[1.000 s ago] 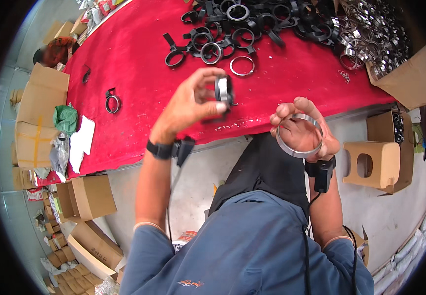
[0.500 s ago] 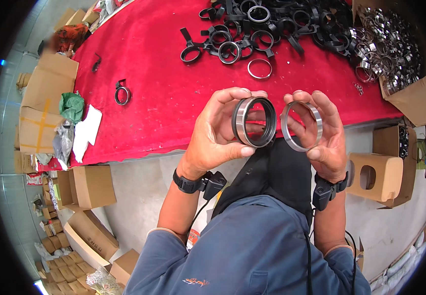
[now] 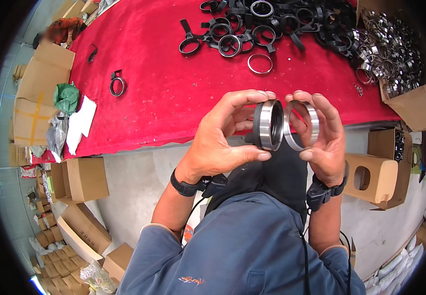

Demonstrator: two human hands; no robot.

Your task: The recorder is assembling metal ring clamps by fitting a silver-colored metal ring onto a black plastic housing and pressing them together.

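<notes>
Gripped between thumb and fingers of my left hand is a black plastic ring with a shiny metal band around it. My right hand holds a thin bare metal ring by its edge, thumb below and fingers above. The two rings stand on edge side by side, almost touching. Both are over my lap at the front edge of the red-covered table. Another loose metal ring lies on the cloth beyond my hands.
Black rings with handles are heaped at the table's back. A carton of metal rings stands at right. One black ring lies apart at left, near a green bag. Cardboard boxes flank me; a person is at far left.
My left hand has turned its ring so the metal band now faces the right hand. The rings have come closer together, and the view has shifted slightly.
</notes>
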